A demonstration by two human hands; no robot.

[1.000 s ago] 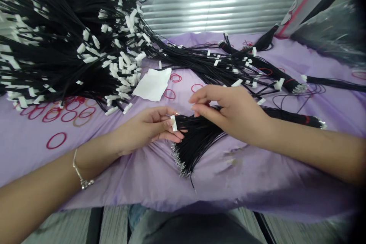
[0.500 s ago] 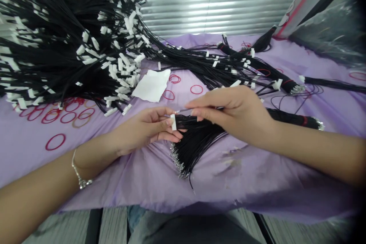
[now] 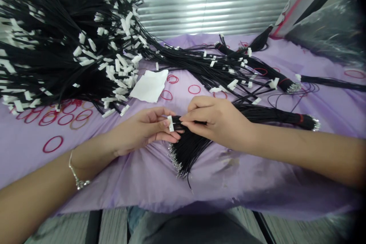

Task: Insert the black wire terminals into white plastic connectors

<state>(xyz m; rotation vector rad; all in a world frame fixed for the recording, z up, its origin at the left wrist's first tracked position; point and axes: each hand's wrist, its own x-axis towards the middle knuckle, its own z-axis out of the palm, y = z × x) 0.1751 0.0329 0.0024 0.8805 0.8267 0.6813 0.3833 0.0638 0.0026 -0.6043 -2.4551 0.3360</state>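
1. Since the cloth [image 3: 143, 183] hangs in wrinkles over the near edge of the tabletop, an arm dragging on it could pull it. Then all the things on it would slide.
2. The pile [image 3: 57, 57] of black wires fills the far left corner and leans toward the middle. A tug on one strand could bring many down in a tangle.
3. The bundle [image 3: 194, 146] lies in the middle, close to the near edge, partly under the right hand [image 3: 220, 122]. Its shiny tips fan out toward the near edge. A bump from a wrist could spread them or mix them up.
4. The left hand [image 3: 143, 131] has its thumb and fingers closed on a small white plug [image 3: 170, 123]. The right hand pinches one thin wire [image 3: 183, 119] with its thumb and first finger. The wire's end is right at the plug, but I cannot tell if it is inside. If either pinch slips, the wire could bend or miss.
5. Red bands [image 3: 53, 143] lie about on the left side and in the middle. A loose wire could catch on one.
6. The plug sits over the middle of the tabletop, between both hands. If it drops, it could get lost among the other white plugs.
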